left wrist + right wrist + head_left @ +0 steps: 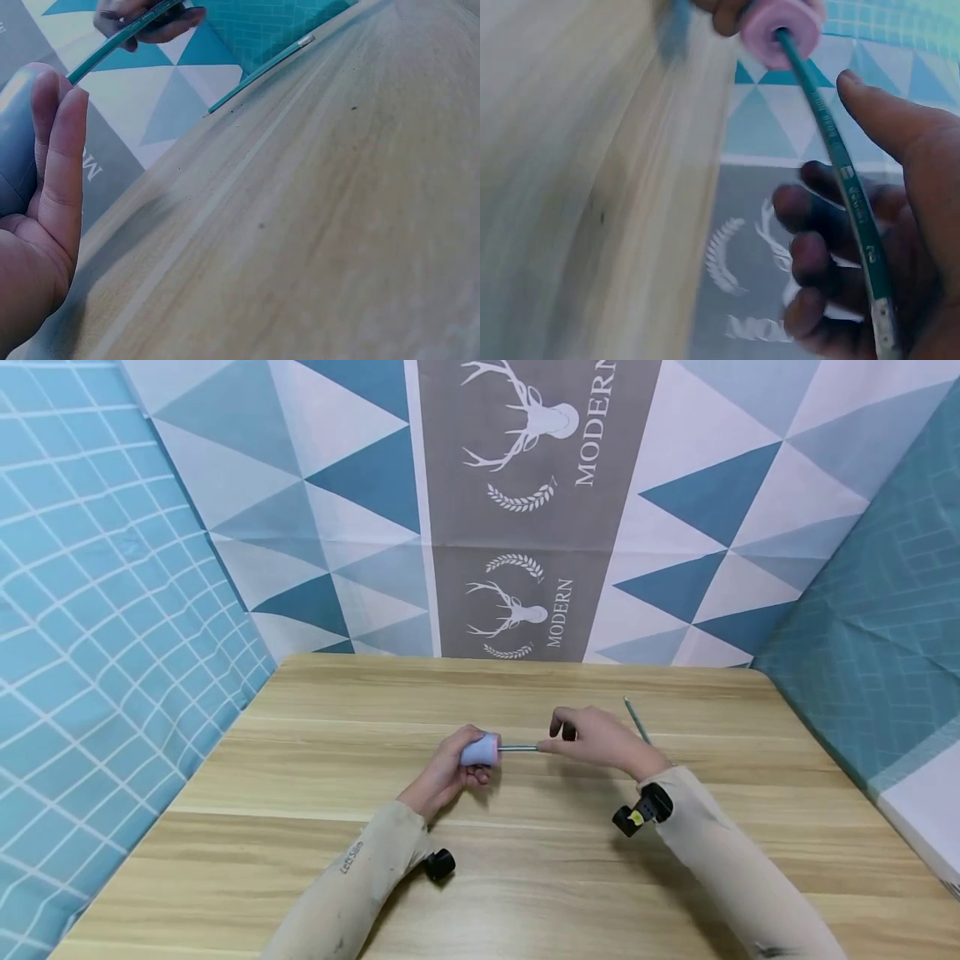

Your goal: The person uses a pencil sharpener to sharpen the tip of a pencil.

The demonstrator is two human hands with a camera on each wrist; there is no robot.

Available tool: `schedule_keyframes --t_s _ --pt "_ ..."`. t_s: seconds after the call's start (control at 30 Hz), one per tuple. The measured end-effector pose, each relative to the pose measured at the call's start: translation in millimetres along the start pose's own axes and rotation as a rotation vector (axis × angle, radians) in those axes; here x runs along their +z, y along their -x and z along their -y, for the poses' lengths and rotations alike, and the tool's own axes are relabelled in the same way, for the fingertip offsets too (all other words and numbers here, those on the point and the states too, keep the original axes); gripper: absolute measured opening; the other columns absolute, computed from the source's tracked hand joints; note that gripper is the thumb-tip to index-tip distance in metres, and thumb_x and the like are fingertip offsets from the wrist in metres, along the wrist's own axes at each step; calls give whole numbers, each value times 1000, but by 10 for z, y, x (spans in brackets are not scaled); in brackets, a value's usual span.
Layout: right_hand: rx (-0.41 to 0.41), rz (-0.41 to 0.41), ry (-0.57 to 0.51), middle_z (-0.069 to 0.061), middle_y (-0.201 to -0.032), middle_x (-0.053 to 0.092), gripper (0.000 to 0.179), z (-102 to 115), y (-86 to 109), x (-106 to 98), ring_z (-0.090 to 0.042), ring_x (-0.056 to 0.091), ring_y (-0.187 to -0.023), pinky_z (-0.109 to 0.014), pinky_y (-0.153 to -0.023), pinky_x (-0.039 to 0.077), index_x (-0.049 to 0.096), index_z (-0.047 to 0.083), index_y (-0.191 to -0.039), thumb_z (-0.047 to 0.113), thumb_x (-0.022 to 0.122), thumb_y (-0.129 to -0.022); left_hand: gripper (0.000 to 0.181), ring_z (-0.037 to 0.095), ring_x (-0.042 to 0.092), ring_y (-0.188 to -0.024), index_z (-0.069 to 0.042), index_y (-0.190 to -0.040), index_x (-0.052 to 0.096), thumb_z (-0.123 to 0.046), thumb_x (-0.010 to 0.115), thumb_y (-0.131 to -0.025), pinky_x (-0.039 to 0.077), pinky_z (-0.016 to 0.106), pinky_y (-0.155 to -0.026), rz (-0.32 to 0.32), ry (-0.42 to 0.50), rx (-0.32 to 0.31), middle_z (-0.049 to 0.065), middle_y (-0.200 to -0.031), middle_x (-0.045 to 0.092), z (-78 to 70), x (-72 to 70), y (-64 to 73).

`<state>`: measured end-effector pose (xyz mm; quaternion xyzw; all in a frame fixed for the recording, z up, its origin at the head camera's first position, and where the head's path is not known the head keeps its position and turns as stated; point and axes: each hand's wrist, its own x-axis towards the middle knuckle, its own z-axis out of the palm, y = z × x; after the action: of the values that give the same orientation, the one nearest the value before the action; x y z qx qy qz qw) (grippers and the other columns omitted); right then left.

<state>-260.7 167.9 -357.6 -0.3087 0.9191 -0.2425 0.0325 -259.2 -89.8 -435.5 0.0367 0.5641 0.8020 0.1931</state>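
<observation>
My left hand (453, 768) grips a pencil sharpener (478, 750) with a lilac-blue, rounded body. Its pink end (761, 37) faces the right hand. A green pencil (840, 161) sits with one end in the hole of that pink face, and its other end, silvery-white, reaches back into the right palm. Around the pencil, my right hand (596, 742) has its thumb held apart and its fingers loosely bent. In the right wrist view a gap shows between thumb and pencil. Both hands are raised over the table, as the left wrist view shows.
A second green pencil (636, 720) lies on the wooden table (337, 860) beyond the right wrist. Patterned cloth walls (360, 527) stand behind and at both sides. A white box-like object (926, 810) is at the right edge.
</observation>
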Motion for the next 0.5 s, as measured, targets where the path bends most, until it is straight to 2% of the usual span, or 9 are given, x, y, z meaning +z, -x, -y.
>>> schedule_keyframes --t_s 0.07,0.17,0.23,0.3,0.4,0.5 --pt "-127 -107 166 9 -69 58 25 -5 61 33 -7 51 -58 -27 -54 44 64 15 -92 37 74 -88 23 13 55 -50 -6 -106 51 -26 49 -95 50 25 -49 -1 3 -4 12 -79 58 4 10 -4" --pt "-373 -272 382 8 -70 57 19 -53 100 116 -7 52 -58 -26 -52 45 64 13 -86 25 78 -86 29 14 55 -51 -4 -109 49 -28 49 -94 50 25 -50 -6 3 -7 12 -81 57 7 16 -12" --pt "-528 -383 522 4 -71 58 16 -98 94 178 -9 53 -59 -25 -51 47 63 10 -82 19 76 -88 34 13 55 -51 -1 -112 47 -29 50 -94 50 25 -50 -16 6 -7 13 -82 57 8 15 -20" --pt "-655 -485 657 1 -70 59 19 -136 74 230 -12 55 -58 -25 -49 47 61 8 -81 19 67 -95 37 13 55 -51 0 -115 46 -30 50 -94 50 25 -50 -24 8 -8 13 -83 57 7 12 -24" --pt "-776 -596 799 0 -69 58 32 -178 35 291 -13 53 -55 -24 -45 44 58 6 -80 24 49 -105 36 13 55 -51 0 -115 46 -29 50 -94 49 24 -49 -31 6 -13 12 -82 57 4 9 -25" --pt "-836 -633 845 0 -64 54 40 -191 3 321 -12 48 -50 -22 -42 40 54 6 -78 26 37 -109 33 13 55 -50 0 -111 47 -29 49 -94 50 24 -49 -29 -5 -16 11 -78 58 3 9 -24"
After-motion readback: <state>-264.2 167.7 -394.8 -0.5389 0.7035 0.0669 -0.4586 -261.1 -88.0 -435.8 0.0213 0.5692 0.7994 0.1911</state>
